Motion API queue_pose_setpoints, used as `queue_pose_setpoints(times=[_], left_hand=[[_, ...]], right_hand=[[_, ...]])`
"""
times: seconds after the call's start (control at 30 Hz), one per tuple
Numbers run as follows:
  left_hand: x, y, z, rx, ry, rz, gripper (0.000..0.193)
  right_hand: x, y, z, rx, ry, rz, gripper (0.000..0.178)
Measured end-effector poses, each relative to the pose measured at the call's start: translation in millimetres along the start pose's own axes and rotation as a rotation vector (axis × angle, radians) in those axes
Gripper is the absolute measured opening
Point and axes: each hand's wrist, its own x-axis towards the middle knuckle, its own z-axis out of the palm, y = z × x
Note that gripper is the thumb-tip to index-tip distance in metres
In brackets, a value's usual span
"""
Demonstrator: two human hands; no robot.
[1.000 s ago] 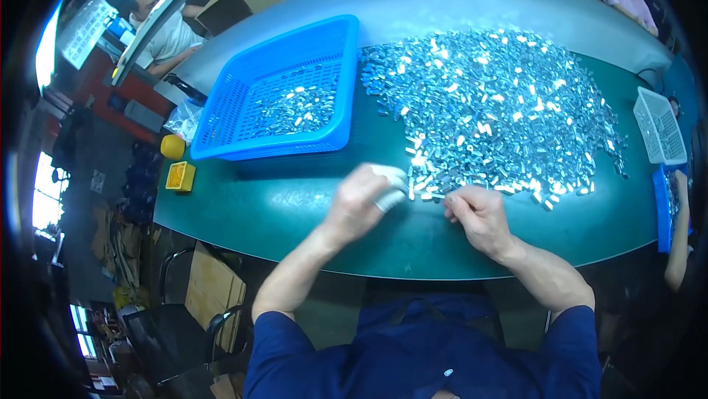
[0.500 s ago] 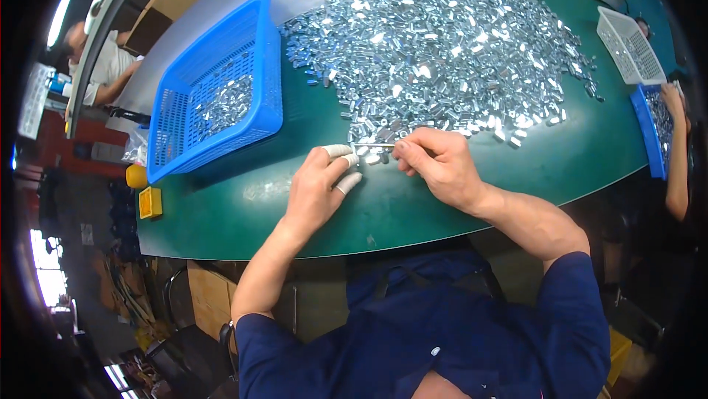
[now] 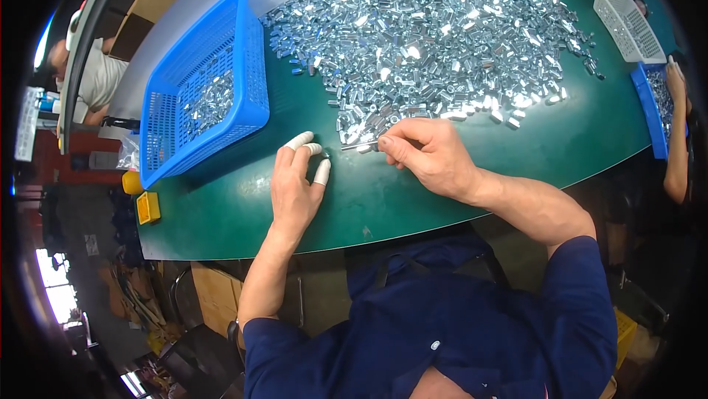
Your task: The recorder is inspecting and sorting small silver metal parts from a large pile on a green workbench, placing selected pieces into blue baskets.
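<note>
A thin metal rod [image 3: 358, 146] juts leftward from my right hand [image 3: 435, 159], whose thumb and fingers pinch its right end. The rod lies level at the near edge of a large heap of small shiny metal pieces [image 3: 435, 45]. To its left, my left hand [image 3: 295, 185] hovers over the green table, apart from the rod. White covers sit on its thumb and two fingertips. A tiny metal piece [image 3: 327, 155] shows between a covered fingertip and the thumb; its exact shape is too small to make out.
A blue perforated basket [image 3: 254, 96] holding metal pieces stands left on the green table [image 3: 413, 207]. Beside it is a small yellow box [image 3: 148, 209]. At far right are a white basket [image 3: 627, 26], a blue tray [image 3: 658, 144] and another person's arm [image 3: 677, 148].
My left hand has moved left, away from the rod's tip, and its fingers have spread somewhat. My right hand has shifted slightly left, still pinching the rod. The whole view has shifted a little.
</note>
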Motion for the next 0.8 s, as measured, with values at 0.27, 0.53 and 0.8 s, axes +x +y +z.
queue_pose_setpoints(times=[0.27,0.53,0.8], left_hand=[[1.0,-4.6,-7.5,0.009,0.006,0.049,0.024],[3.6,2.8,-7.9,-0.644,-0.124,-0.376,0.018],[5.9,5.1,16.7,-1.260,-0.121,-0.557,0.023]], right_hand=[[0.5,1.4,1.3,-0.047,-0.028,-0.020,0.024],[-1.1,3.9,1.6,-0.068,-0.055,-0.028,0.021],[-0.2,1.8,2.8,-0.214,-0.044,-0.163,0.017]])
